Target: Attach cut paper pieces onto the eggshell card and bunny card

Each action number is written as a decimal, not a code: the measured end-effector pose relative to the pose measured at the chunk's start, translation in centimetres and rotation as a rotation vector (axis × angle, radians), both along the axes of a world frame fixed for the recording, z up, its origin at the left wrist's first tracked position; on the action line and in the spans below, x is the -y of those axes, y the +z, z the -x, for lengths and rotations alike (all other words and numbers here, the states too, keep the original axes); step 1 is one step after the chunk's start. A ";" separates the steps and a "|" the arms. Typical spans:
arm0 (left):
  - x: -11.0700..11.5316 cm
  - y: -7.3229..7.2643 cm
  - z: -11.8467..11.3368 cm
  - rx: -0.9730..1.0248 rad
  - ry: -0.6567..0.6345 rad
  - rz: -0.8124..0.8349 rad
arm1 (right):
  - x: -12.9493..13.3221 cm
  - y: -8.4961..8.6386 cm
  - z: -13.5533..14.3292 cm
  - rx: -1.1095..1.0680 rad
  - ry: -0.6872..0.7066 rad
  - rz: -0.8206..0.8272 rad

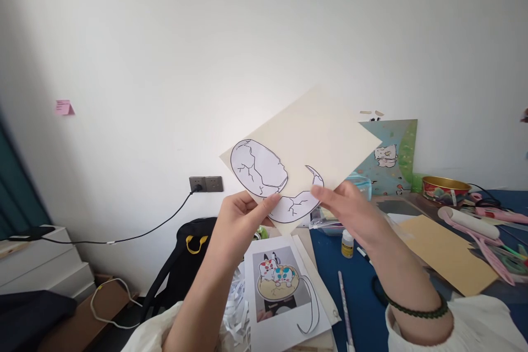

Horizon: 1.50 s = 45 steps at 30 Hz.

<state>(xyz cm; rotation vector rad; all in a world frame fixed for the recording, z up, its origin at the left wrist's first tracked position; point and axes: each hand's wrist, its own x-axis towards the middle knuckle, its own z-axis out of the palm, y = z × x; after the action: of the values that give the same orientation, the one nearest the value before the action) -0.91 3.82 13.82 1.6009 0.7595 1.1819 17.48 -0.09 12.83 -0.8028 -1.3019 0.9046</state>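
Held up in front of the wall is a cream sheet of card (330,132), turned cornerwise. Against it lie two white paper cutouts drawn as cracked eggshell: an oval shell cutout (258,168) at the left and a curved shell cutout (292,206) at the bottom. My left hand (243,217) grips the card's lower left, its thumb pressing where the two cutouts meet. At the lower right, my right hand (350,206) pinches the card, thumb on the curved cutout's right end. Fingers behind the card are mostly hidden. I cannot tell whether the cutouts are stuck down.
Below lie a printed picture sheet (256,308) with a thin paper strip (315,305), a small yellow-labelled bottle (347,245) and a pen (345,308). At right are pink scissors (482,253), a tan sheet (449,253) and a round tin (445,190). A black bag (187,275) stands left.
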 end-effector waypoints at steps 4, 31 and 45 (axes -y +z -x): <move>0.6 -0.1 -0.4 0.015 0.061 -0.035 | 0.5 0.3 -0.8 0.313 -0.100 0.082; 0.9 -0.4 -1.2 -0.034 -0.021 0.007 | 1.0 0.5 -0.8 0.368 -0.062 -0.068; 1.3 -0.2 -1.2 -0.105 0.074 -0.142 | -0.3 0.1 0.8 -0.204 -0.233 -0.138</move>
<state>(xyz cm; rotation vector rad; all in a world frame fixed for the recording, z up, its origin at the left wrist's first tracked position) 0.33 2.47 13.60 1.7771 0.8233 1.2350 16.72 0.25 12.90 -0.7168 -1.0559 0.6841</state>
